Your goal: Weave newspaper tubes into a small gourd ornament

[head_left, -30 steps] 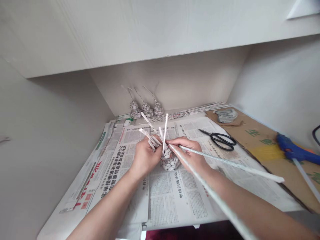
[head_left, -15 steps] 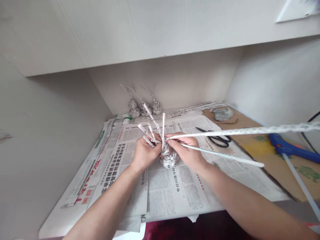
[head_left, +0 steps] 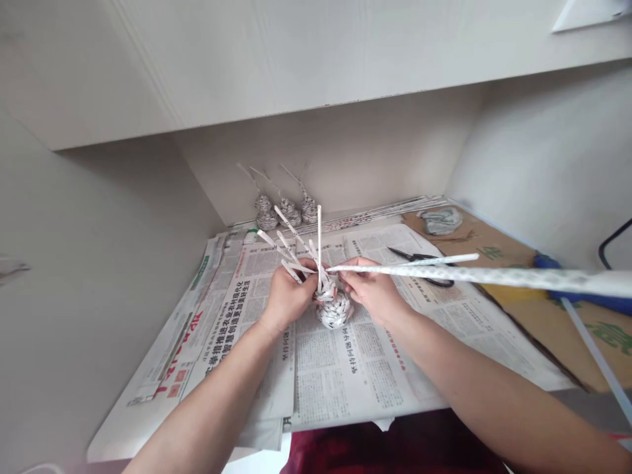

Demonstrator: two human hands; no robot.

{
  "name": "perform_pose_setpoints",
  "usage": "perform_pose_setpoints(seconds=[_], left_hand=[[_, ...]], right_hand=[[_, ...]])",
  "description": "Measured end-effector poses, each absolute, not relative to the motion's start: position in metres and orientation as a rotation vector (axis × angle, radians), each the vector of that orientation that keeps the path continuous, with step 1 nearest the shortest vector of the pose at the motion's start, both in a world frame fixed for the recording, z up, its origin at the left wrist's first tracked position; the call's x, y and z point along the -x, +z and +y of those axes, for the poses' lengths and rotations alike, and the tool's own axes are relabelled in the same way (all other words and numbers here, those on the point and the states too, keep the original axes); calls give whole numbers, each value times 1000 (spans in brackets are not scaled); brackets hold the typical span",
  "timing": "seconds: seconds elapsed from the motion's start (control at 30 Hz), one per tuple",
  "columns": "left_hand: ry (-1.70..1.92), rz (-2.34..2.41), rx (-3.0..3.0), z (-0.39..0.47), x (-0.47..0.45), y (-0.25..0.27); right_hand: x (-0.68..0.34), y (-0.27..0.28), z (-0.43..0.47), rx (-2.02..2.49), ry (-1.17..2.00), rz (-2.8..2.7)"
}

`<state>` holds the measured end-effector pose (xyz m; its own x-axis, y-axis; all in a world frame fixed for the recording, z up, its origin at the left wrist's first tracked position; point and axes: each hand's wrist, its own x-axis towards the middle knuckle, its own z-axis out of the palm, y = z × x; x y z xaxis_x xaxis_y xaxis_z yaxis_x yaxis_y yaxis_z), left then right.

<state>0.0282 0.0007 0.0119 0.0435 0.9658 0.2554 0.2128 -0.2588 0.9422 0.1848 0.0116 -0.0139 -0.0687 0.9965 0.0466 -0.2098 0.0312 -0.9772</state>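
A small gourd-shaped piece woven from rolled newspaper tubes (head_left: 334, 309) stands between my hands, its round lower bulb showing. Several paper tubes (head_left: 319, 240) stick up and fan out from its top. My left hand (head_left: 291, 293) is closed around the left side of the upper part, thumb pressed against the weave. On the right, my right hand (head_left: 370, 289) has its fingers pinched at the weave beside a long paper tube (head_left: 419, 270), which runs off to the right over the hand. A second, shorter tube (head_left: 467, 257) points right behind it. Fingertip contact is partly hidden.
Three finished-looking paper gourds (head_left: 289, 212) stand at the back wall near a bundle of paper tubes (head_left: 375, 214). Black scissors (head_left: 434, 282) lie on the newspaper (head_left: 326, 395). To the right are cardboard (head_left: 494, 253), a grey cloth-like lump (head_left: 441, 221) and a blue glue gun (head_left: 548, 261).
The shorter tube has swung up from below to behind the long tube, and the long tube has come lower. My right hand has shifted slightly; the left still holds the weave.
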Motion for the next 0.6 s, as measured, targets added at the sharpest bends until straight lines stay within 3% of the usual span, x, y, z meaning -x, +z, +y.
perform_pose_setpoints(seconds=[0.23, 0.4, 0.47, 0.6], left_hand=[[1327, 1380, -1564, 0, -30, 9], [1371, 1443, -1662, 0, -28, 7], [1388, 1466, -1738, -2, -28, 7], [1381, 1470, -1818, -10, -31, 11]], right_hand=[[-191, -1, 8, 1015, 1736, -916], [-201, 15, -3, 926, 2025, -1192], [-201, 16, -7, 875, 1788, -1375], [-195, 8, -9, 974, 931, -1648]])
